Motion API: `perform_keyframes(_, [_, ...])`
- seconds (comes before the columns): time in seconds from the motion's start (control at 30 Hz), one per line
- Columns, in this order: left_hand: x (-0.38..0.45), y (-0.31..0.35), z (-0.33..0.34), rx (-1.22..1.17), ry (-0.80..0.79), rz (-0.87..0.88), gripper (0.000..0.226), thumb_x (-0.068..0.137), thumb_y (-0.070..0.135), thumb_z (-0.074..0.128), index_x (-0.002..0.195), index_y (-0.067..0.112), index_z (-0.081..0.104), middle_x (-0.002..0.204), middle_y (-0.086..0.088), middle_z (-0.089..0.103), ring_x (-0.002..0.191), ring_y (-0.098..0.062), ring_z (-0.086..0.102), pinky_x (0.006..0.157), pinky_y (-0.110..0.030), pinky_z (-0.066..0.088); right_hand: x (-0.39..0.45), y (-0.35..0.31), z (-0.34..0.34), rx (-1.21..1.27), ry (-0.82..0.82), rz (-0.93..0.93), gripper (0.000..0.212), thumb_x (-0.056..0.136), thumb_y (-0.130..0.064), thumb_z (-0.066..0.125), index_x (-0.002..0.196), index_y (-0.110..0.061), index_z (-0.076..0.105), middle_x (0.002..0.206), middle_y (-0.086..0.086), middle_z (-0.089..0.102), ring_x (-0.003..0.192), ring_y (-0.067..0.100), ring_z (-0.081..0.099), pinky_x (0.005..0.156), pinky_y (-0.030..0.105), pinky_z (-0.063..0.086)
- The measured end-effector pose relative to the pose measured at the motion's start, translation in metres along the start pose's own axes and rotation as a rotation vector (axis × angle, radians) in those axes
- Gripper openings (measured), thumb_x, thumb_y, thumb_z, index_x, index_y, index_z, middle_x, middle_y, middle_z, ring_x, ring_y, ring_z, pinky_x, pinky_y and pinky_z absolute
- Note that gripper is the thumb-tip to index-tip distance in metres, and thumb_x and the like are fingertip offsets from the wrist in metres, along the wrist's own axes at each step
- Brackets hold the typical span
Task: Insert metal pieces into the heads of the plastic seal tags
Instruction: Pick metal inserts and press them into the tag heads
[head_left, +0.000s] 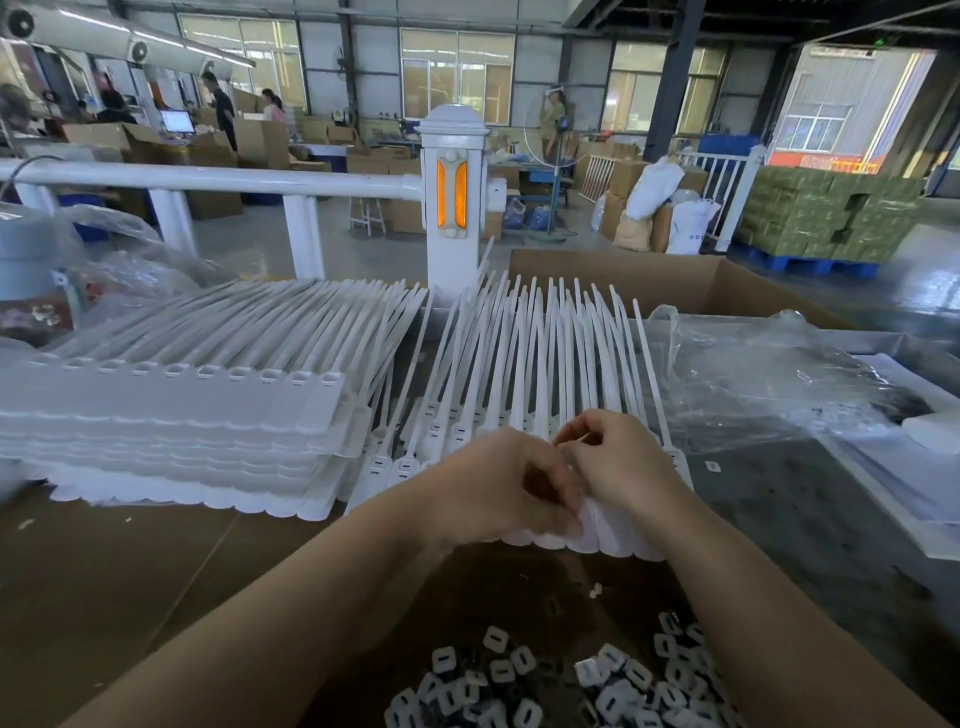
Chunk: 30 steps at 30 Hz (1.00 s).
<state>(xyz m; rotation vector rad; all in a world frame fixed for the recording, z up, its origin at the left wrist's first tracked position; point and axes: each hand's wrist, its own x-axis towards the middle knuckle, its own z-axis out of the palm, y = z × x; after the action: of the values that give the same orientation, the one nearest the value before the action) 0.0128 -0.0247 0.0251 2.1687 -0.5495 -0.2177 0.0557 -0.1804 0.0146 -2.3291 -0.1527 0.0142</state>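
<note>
Both hands (561, 483) hiding tag heads (613, 535)

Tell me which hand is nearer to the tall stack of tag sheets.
Left. The left hand lies just right of the tall stack of tag sheets, over the fanned tags. The right hand is farther right, beyond the left hand.
</note>
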Motion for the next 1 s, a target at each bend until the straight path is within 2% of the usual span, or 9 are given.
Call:
perform_keyframes(0.1, [0.006, -0.019, -0.003, -0.054, 0.331, -0.024, 0.014, 0.077, 0.018, 0.083, 0.075, 0.025, 0.071, 0.076, 0.01, 0.071, 0.071, -0.003, 0.065, 0.071, -0.02, 0.054, 0.003, 0.001, -0.001, 0.095, 0.004, -0.086, 0.015, 0.092, -0.021, 0.063, 0.084, -0.034, 0.066, 0.083, -0.009, 0.07, 0.081, 0.01, 0.067, 0.076, 0.032, 0.054])
perform_keyframes(0.17, [0.007, -0.027, -0.003, -0.054, 0.444, -0.003, 0.016, 0.077, 0.017, 0.084, 0.074, 0.025, 0.071, 0.073, 0.014, 0.07, 0.067, 0.001, 0.064, 0.065, -0.012, 0.049, 0.003, 0.0, -0.001, 0.153, -0.033, -0.118, 0.012, 0.093, -0.024, 0.063, 0.085, -0.031, 0.069, 0.075, -0.009, 0.071, 0.072, 0.002, 0.066, 0.062, 0.02, 0.046])
perform_keyframes(0.27, [0.008, -0.032, -0.002, 0.164, 0.553, 0.151, 0.015, 0.076, 0.015, 0.084, 0.075, 0.023, 0.071, 0.073, 0.011, 0.066, 0.071, -0.003, 0.062, 0.063, -0.011, 0.048, 0.002, 0.0, 0.0, 0.199, -0.137, -0.142, 0.017, 0.093, -0.029, 0.062, 0.082, -0.026, 0.074, 0.071, -0.008, 0.071, 0.066, -0.003, 0.063, 0.065, 0.021, 0.045])
perform_keyframes(0.37, [0.008, -0.033, -0.003, 0.328, 0.609, 0.319, 0.013, 0.075, 0.012, 0.084, 0.08, 0.019, 0.073, 0.077, 0.011, 0.065, 0.072, -0.007, 0.061, 0.065, -0.011, 0.048, 0.001, 0.0, -0.002, 0.241, -0.196, -0.135, 0.017, 0.092, -0.031, 0.062, 0.082, -0.026, 0.075, 0.076, -0.007, 0.073, 0.077, 0.005, 0.067, 0.073, 0.025, 0.048])
perform_keyframes(0.5, [0.008, -0.035, -0.001, 0.342, 0.615, 0.33, 0.018, 0.075, 0.011, 0.084, 0.08, 0.021, 0.071, 0.079, 0.012, 0.065, 0.071, -0.003, 0.061, 0.067, -0.01, 0.048, 0.003, 0.002, -0.005, 0.294, -0.209, -0.127, 0.009, 0.091, -0.028, 0.066, 0.089, -0.026, 0.074, 0.079, -0.013, 0.073, 0.074, -0.005, 0.064, 0.068, 0.022, 0.042])
perform_keyframes(0.6, [0.011, -0.038, 0.001, 0.272, 0.605, 0.114, 0.029, 0.077, 0.02, 0.082, 0.077, 0.036, 0.059, 0.078, 0.016, 0.063, 0.076, -0.001, 0.059, 0.066, -0.011, 0.048, 0.006, 0.004, -0.005, 0.311, -0.175, -0.109, 0.005, 0.09, -0.026, 0.07, 0.088, -0.028, 0.073, 0.08, -0.016, 0.073, 0.074, -0.005, 0.065, 0.068, 0.021, 0.043])
perform_keyframes(0.7, [0.011, -0.045, -0.001, 0.219, 0.511, -0.022, 0.024, 0.081, 0.024, 0.078, 0.079, 0.038, 0.059, 0.082, 0.015, 0.063, 0.08, 0.003, 0.058, 0.069, -0.014, 0.048, 0.008, 0.008, -0.005, 0.276, -0.128, -0.106, 0.005, 0.088, -0.026, 0.073, 0.085, -0.03, 0.072, 0.077, -0.02, 0.072, 0.07, -0.008, 0.064, 0.064, 0.017, 0.042])
perform_keyframes(0.8, [0.01, -0.047, -0.002, 0.27, 0.425, -0.036, 0.021, 0.082, 0.027, 0.077, 0.079, 0.039, 0.061, 0.087, 0.016, 0.059, 0.085, 0.003, 0.055, 0.071, -0.013, 0.047, 0.01, 0.01, -0.004, 0.233, -0.075, -0.092, 0.005, 0.086, -0.027, 0.076, 0.082, -0.029, 0.073, 0.079, -0.013, 0.072, 0.071, -0.003, 0.066, 0.062, 0.016, 0.043])
perform_keyframes(1.0, [0.011, -0.051, -0.002, 0.279, 0.416, -0.027, 0.017, 0.083, 0.026, 0.076, 0.08, 0.036, 0.064, 0.089, 0.014, 0.058, 0.081, -0.001, 0.058, 0.075, -0.018, 0.052, 0.009, 0.01, -0.002, 0.094, -0.068, -0.098, 0.016, 0.086, -0.025, 0.074, 0.072, -0.031, 0.069, 0.078, -0.014, 0.069, 0.074, 0.001, 0.065, 0.061, 0.018, 0.042])
